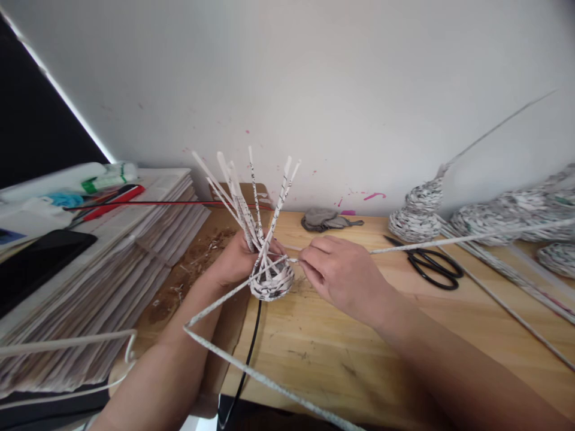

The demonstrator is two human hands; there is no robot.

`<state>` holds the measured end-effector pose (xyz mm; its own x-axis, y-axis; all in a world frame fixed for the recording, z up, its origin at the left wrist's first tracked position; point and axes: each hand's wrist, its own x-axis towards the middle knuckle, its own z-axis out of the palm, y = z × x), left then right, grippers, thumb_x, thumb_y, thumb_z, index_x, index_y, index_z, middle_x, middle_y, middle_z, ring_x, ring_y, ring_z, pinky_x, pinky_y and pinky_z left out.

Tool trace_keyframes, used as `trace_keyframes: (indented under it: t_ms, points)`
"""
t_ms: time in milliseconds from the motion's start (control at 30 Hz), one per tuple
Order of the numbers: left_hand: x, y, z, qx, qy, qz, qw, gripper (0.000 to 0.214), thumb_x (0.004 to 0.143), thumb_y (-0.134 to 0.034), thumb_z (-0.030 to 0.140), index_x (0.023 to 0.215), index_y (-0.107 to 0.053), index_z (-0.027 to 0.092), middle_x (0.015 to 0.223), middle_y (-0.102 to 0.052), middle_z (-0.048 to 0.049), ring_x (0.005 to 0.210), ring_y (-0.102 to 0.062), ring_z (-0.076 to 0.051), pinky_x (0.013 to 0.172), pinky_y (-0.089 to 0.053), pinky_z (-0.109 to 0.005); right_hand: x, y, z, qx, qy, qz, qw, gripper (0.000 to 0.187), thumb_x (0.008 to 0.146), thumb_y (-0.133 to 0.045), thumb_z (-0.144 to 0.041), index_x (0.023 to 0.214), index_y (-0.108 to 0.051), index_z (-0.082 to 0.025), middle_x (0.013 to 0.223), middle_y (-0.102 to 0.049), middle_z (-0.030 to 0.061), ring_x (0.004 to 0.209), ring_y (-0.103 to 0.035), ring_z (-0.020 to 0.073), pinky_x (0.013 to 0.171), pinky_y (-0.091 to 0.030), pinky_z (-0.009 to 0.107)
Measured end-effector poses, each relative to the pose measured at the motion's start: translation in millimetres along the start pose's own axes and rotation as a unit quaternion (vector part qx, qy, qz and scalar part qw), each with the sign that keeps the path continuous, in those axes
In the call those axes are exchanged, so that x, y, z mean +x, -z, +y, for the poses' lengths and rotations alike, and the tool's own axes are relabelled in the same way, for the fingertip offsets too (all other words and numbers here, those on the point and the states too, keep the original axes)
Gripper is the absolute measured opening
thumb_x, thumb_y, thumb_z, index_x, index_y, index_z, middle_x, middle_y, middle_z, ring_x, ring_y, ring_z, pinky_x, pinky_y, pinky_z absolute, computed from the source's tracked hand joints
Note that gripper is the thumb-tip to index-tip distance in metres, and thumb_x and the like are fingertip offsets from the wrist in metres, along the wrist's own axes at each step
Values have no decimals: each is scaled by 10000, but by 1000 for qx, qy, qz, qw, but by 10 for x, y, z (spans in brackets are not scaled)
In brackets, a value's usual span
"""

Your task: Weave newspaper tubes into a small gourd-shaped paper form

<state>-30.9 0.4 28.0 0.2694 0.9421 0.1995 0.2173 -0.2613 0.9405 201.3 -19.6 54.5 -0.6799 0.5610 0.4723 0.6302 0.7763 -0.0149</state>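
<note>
A small round basket (272,284) woven from rolled newspaper sits in my left hand (240,257), which is closed around its far left side. Several paper-tube stakes (238,194) rise from it and fan out upward. My right hand (335,266) pinches a long rolled-paper strand (413,246) just right of the basket; the strand runs on to the right edge. Another paper strand (265,374) leaves the basket to the left, bends sharply, then runs down toward the bottom edge. The left fingertips are mostly hidden behind the stakes and basket.
Black scissors (433,267) lie on the wooden table (314,353) to the right. Behind them stands a gourd-shaped woven piece (417,209), with more woven pieces (503,215) beside it. A grey cloth (327,219) lies by the wall. At left, a newspaper stack (112,263) carries a phone (49,263).
</note>
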Motion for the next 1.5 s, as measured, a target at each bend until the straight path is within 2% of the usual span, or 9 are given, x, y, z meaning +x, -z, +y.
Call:
trace_keyframes:
  t_ms: [300, 933, 1267, 1333, 1433, 1500]
  points:
    - [6, -16, 46, 4, 2, 2, 1000, 171, 658, -841, 286, 714, -745, 157, 767, -773, -59, 677, -709, -187, 655, -587, -295, -3, -16, 4, 13, -2, 4, 1000, 204, 964, -539, -185, 833, -693, -155, 799, -656, 42, 747, -580, 181, 690, -403, 318]
    - [8, -1, 3, -5, -20, -11, 1000, 106, 668, -836, 200, 728, -759, 157, 765, -776, -45, 673, -707, -173, 655, -580, -274, -11, -19, -3, 22, -9, -1, 1000, 196, 964, -547, -192, 830, -685, -156, 795, -653, 42, 746, -586, 185, 690, -395, 319]
    - [11, 8, -36, -6, -25, -16, 1000, 103, 684, -825, 206, 749, -764, 154, 776, -776, -54, 685, -710, -179, 663, -583, -280, 14, 0, -2, 28, -16, -31, 999, 217, 979, -510, -204, 857, -684, -159, 817, -662, 58, 774, -603, 196, 710, -416, 326]
    - [11, 9, -50, -1, -32, -24, 999, 93, 701, -812, 213, 757, -766, 155, 782, -776, -58, 710, -715, -187, 688, -587, -290, 14, 27, 8, 41, -30, -52, 997, 208, 978, -505, -209, 873, -678, -163, 834, -670, 64, 803, -616, 205, 736, -430, 330]
    - [11, -4, -66, -2, -41, -28, 999, 91, 732, -792, 235, 771, -765, 158, 802, -776, -65, 760, -726, -201, 737, -593, -313, -6, 66, 22, 95, -95, -77, 988, 145, 957, -558, -248, 1011, -662, -162, 953, -704, 83, 892, -648, 221, 781, -450, 333]
    - [7, -26, -75, -20, -39, -29, 999, 102, 741, -792, 247, 781, -761, 158, 816, -777, -70, 775, -729, -206, 747, -596, -322, -15, 82, 20, 135, -140, -91, 977, 238, 925, -613, -281, 1126, -642, -156, 1029, -721, 96, 910, -664, 227, 769, -453, 326]
